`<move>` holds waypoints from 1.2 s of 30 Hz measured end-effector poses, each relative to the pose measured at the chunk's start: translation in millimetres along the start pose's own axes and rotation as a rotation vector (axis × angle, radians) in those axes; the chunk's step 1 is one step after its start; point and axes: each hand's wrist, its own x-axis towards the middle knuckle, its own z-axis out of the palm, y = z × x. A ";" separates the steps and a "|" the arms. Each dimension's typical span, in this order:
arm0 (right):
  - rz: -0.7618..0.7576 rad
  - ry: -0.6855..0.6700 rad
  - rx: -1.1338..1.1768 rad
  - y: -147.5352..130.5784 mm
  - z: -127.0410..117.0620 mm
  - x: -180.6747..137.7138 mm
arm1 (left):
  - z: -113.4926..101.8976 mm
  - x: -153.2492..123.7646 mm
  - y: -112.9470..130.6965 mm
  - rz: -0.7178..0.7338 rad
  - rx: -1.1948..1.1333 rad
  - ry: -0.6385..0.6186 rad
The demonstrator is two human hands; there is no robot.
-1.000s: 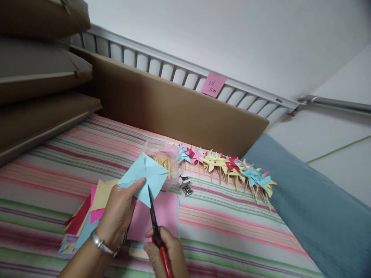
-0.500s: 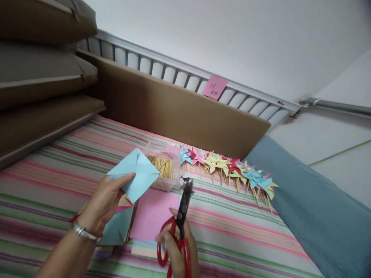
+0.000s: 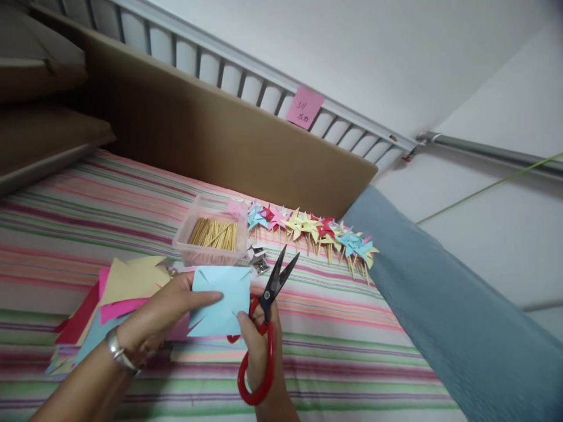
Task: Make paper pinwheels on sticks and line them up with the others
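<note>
My left hand [image 3: 176, 305] pinches a light blue paper square [image 3: 222, 299] that has slits cut in from its corners. In my right hand [image 3: 261, 346] are red-handled scissors [image 3: 269, 293], their dark blades parted and pointing up and away. The right thumb also touches the square's right edge. Below and left of the square lies a stack of coloured paper [image 3: 125, 287] in yellow, pink, red and blue, partly covered by my left arm. Beyond the square stands a clear plastic box [image 3: 211, 252] of thin wooden sticks [image 3: 215, 233].
Finished paper pinwheels [image 3: 308, 225] on sticks lie in a row at the back. Small metal-looking pieces [image 3: 258, 261] sit beside the box. A brown board [image 3: 220, 135] walls off the far side, blue cloth [image 3: 396, 264] hangs at right, and brown padded slabs [image 3: 53, 135] are stacked at left.
The blue square has turned and come toward my right hand, whose thumb now touches it. The scissor blades have opened. The view has shifted, showing more of the paper stack.
</note>
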 end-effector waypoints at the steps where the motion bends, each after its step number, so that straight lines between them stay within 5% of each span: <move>1: -0.008 0.006 0.016 -1.3 -0.2 0.5 | 3.0 0.6 -1.4 0.008 -0.034 -0.013; 6: -0.059 0.098 0.042 -9.4 2.4 1.6 | 16.9 4.9 -17.3 0.091 -0.069 -0.013; 11: -0.073 0.074 -0.040 -2.4 5.1 1.9 | 12.9 10.9 -26.3 0.146 -0.034 0.178; 19: 0.047 -0.321 -0.227 3.8 9.2 -10.0 | -39.0 -2.0 15.9 0.177 0.114 0.396; 24: 0.187 -0.507 -0.373 -10.6 17.6 -21.4 | -54.3 -13.1 30.4 0.191 0.082 0.415; 36: 0.236 -0.520 -0.435 -7.6 20.2 -22.5 | -62.4 -14.7 30.3 0.186 0.075 0.383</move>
